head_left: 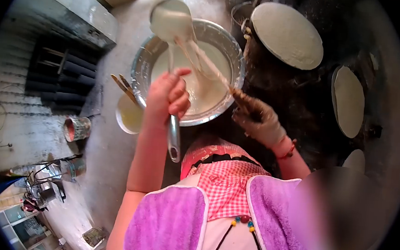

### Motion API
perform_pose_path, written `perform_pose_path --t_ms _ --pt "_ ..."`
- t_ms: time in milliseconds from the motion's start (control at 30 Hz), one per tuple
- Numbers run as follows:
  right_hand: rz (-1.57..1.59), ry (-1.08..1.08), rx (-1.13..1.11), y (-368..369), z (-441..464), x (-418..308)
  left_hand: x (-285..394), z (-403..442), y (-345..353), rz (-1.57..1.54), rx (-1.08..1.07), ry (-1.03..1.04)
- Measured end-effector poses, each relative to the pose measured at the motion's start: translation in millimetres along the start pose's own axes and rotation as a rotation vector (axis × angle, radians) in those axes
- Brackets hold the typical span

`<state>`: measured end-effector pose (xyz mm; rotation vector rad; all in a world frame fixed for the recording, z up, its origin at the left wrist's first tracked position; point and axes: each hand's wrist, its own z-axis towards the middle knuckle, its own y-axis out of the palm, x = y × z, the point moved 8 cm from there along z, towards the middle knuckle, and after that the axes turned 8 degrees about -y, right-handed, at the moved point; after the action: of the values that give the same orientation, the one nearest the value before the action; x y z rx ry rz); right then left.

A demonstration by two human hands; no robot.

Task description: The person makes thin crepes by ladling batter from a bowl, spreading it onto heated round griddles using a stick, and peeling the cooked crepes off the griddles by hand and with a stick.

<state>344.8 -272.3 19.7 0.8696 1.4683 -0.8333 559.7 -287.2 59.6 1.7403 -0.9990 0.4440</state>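
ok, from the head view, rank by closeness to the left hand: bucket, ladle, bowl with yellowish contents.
1. Ladle: gripped in the left hand.
2. Bowl: just left of the metal basin.
3. Bucket: farther left in view.

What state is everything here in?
Metal basin: partly filled
Batter: pale, runny-looking
Ladle: raised, batter-coated
Left hand: closed around the ladle's handle
Stick-like tool: batter-coated
Right hand: batter-smeared, gripping the stick-like tool
Small bowl: holding something yellowish
Largest pale round: flat, no browning visible on top
Second pale round: likewise
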Motion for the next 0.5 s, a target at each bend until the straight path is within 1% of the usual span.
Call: perform_pose_path --t_ms 67,100,167,200,233,267,300,333,367,400,433,467,500 --pt "0.148 -0.024 0.017 -6.7 10.5 -53.3 51.4 -20.6 29.3 -0.001 -0.132 0.131" --pt "0.307 -0.017 0.030 -7.9 17.7 -72.2 74.4 -31.4 39.8 0.011 -0.145 0.173" --pt "0.605 -0.163 -0.224 -5.0 28.8 -101.1 103.3 -46.4 43.5 0.045 -0.171 0.239" --pt "0.771 -0.219 -0.344 0.2 33.1 -112.0 108.8 -46.2 39.7 0.114 -0.207 0.236" --pt "0.969 -0.151 -0.152 0.8 41.0 -97.1 113.9 -43.5 40.2 0.182 -0.245 0.227" --pt "1.162 -0.076 0.046 4.1 51.6 -68.5 105.7 -44.1 33.7 0.173 -0.176 0.142" --pt "1.238 -0.145 -0.282 9.7 60.2 -43.5 91.0 -44.7 28.7 -0.017 -0.287 -0.024" --pt "1.125 -0.098 -0.279 16.3 62.9 -16.6 74.4 -44.4 20.3 -0.216 -0.391 -0.194" --pt "1.150 0.019 -0.472 23.8 52.5 -0.6 59.4 -44.0 10.8 -0.401 -0.424 -0.300" --pt "1.061 0.060 -0.263 21.8 45.7 26.1 45.8 -42.0 0.9 -0.587 -0.456 -0.404" --pt "1.018 0.181 -0.279 22.4 32.6 42.8 33.4 -34.5 -22.2 -0.640 -0.393 -0.426" --pt "0.921 0.228 -0.213 13.4 21.6 72.6 19.5 -28.4 -46.2 -0.695 -0.328 -0.448" --pt "0.828 0.346 -0.150 7.0 0.5 76.4 8.5 -26.0 -66.4 -0.755 -0.279 -0.488"
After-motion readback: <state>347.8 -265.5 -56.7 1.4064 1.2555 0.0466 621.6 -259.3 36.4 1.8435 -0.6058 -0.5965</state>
